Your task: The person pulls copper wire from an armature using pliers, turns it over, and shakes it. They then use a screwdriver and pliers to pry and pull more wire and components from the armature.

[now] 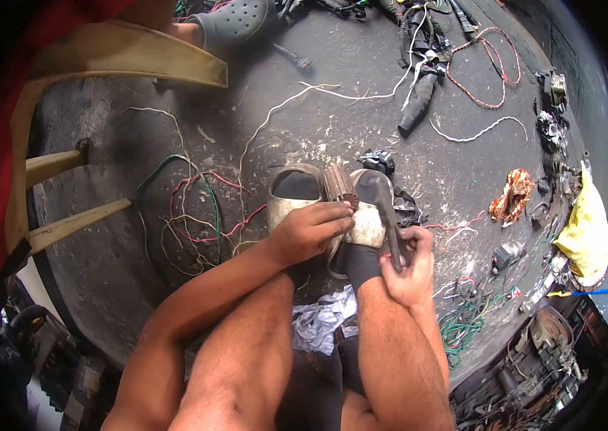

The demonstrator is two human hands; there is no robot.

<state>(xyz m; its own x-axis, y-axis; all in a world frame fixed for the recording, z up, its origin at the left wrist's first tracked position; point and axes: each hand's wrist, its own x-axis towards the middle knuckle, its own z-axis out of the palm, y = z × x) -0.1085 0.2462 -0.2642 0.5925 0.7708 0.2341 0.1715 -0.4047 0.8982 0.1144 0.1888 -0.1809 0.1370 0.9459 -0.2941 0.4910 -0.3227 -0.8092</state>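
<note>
My left hand [312, 231] is closed with its fingers against the lower end of a brownish ribbed cylinder [339, 184]. The cylinder stands slightly tilted between my two worn sandals, the left sandal [295, 185] and the right sandal [363, 224]. On the other side, my right hand [410, 267] is closed around the lower end of a long dark grey bar-like piece [394, 228], whose exact kind I cannot make out. That piece runs up along the outer edge of the right sandal. A black connector-like part [377, 162] lies just beyond the sandals.
Loose coloured wires [200, 208] lie left of my feet. A yellowish plastic chair [128, 52] and another person's grey clog [236, 23] are at upper left. Wire harnesses [425, 68] lie at the back, a yellow bag [586, 233] at right, metal parts [541, 352] at lower right.
</note>
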